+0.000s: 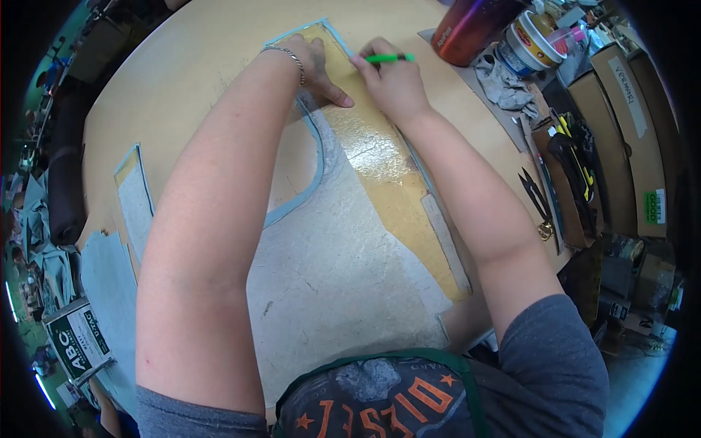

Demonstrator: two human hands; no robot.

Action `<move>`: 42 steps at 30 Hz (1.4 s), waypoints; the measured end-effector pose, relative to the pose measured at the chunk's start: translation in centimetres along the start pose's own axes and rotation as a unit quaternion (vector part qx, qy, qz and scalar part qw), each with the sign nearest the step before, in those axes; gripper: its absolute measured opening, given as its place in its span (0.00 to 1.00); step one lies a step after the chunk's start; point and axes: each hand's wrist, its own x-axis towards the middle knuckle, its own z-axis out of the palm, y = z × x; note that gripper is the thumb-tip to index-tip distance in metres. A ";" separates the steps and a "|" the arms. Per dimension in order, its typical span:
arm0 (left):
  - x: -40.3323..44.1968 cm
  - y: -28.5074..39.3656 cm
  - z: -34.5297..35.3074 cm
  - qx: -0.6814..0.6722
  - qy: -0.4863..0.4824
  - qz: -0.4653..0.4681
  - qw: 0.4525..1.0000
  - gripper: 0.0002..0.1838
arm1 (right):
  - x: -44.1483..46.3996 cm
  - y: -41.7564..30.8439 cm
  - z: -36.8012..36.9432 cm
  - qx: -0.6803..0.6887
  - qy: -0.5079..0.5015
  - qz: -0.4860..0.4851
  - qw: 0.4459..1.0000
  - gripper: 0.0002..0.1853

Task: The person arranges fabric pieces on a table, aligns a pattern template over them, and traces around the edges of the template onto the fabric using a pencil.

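A large flat pattern-like sheet [314, 248] lies on the round table, greyish white with a glossy yellow band [380, 164] along its right side. Light blue edging [316, 157] lines its curved cut-out and far end. My left hand [314, 69] rests on the far end of the yellow band, thumb stretched away from the fingers, pressing it flat. Between the fingers of my right hand [394, 87] is a slim bright green pen [391, 58]. That hand is at the sheet's far right edge; its fingers cover the pen's tip.
A red-purple tumbler [471, 29], a white tub [526, 47] and a crumpled rag [504, 84] stand at the far right. Black snips [537, 197] lie near a tool box [573, 175]. Leftward are a smaller edged piece [135, 193], grey-blue material [106, 270] and an ABC box [77, 339].
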 end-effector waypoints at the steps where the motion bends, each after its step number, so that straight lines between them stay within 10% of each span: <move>1: 0.0 0.0 0.1 0.001 0.004 -0.002 1.000 0.66 | -1.5 -0.3 -1.0 0.008 0.007 -0.018 1.000 0.10; 15: -4.1 2.9 3.4 0.104 0.085 0.055 0.989 0.51 | -8.5 -2.7 -7.3 0.097 -0.041 0.105 0.989 0.08; 28: -6.3 5.6 3.1 0.087 0.038 0.072 0.993 0.62 | -20.1 -7.5 -15.6 0.035 -0.022 0.148 0.988 0.06; 33: -6.7 6.0 2.6 0.074 -0.016 0.070 0.995 0.62 | -25.8 -10.2 -25.2 0.063 -0.162 0.360 0.917 0.03; 37: -7.1 5.6 2.3 0.079 0.012 0.070 0.994 0.60 | -19.6 -8.2 -21.7 0.299 0.042 0.310 0.901 0.06; 42: -5.2 4.1 1.8 -0.022 0.003 0.080 0.997 0.57 | -7.0 0.0 -7.3 0.414 0.018 0.224 0.882 0.09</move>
